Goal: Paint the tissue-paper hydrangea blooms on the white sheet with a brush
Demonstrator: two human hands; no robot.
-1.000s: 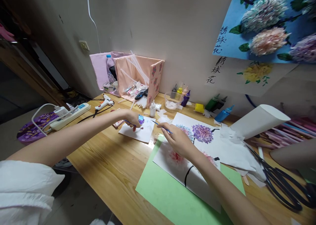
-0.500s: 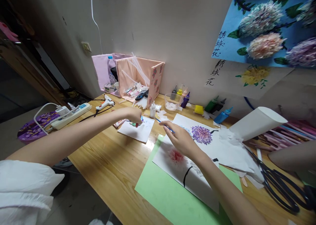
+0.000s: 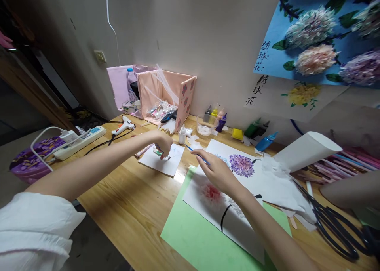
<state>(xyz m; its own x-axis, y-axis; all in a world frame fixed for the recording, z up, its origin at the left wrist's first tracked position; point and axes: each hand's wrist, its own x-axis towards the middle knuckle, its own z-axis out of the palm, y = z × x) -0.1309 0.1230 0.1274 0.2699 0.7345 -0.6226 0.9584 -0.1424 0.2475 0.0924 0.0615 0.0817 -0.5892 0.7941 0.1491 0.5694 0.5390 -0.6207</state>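
Over the white board (image 3: 173,168), left hand (image 3: 163,142): fingers curled in and pointing down at the paint patches; whether anything is gripped cannot be told, as the back of the hand hides it.
Right of the board, right hand (image 3: 212,164): fingers pinched on a slim blue brush (image 3: 189,147), palm down.
Brush to board: long axis slants away from the right hand, far end by the board's far right corner; contact or gap there not resolvable.
Nearer to board: left hand, directly above it; right hand sits outside its right edge.
Right of board, near side: flower sheet (image 3: 196,199) on green paper (image 3: 184,231); right forearm covers part of both.
Beyond board's far right corner: white bottle (image 3: 182,135), upright, close to brush end, the nearest obstacle.
Farther right of board: clear tub (image 3: 206,127), purple bottle (image 3: 221,123).
Left of board: glue gun (image 3: 124,125) and its cord on the worktop (image 3: 124,207).
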